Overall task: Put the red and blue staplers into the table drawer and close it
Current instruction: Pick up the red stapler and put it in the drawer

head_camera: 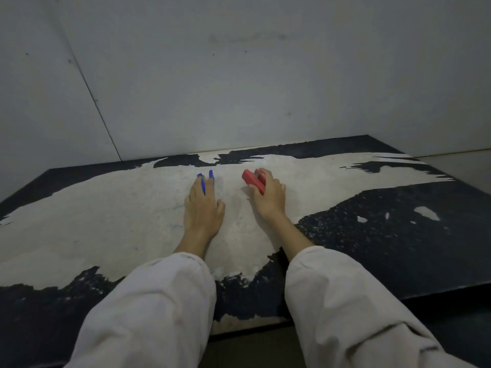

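Head view: both arms stretched out over the table point(79, 235), worn top with dark coating peeled to pale patches, walls behind. Staplers sit side by side mid-table, near each other but apart, one under each hand. Likely set that way so both can be picked at once, one hand each.

Left hand point(203, 205) lies palm-down over the blue stapler point(204, 185). Fingers laid along its length and closed around it; blue shows between the fingers and past the fingertips at the far end. Reads as gripping, though whether it's lifted or pressed on the table can't be told.

Right hand point(268, 197) is wrapped over the red stapler point(253, 181) from the right side, fingers curled over the top, thumb side hidden. Red body angled, its far end sticking out to the left of the fingers. Closed on it; looks resting on or just at the surface.

Drawer not in view; presumably under the near table edge, below the sleeves point(159, 301). Can't tell if open. Judgement: pickup stage, neither stapler stowed yet.
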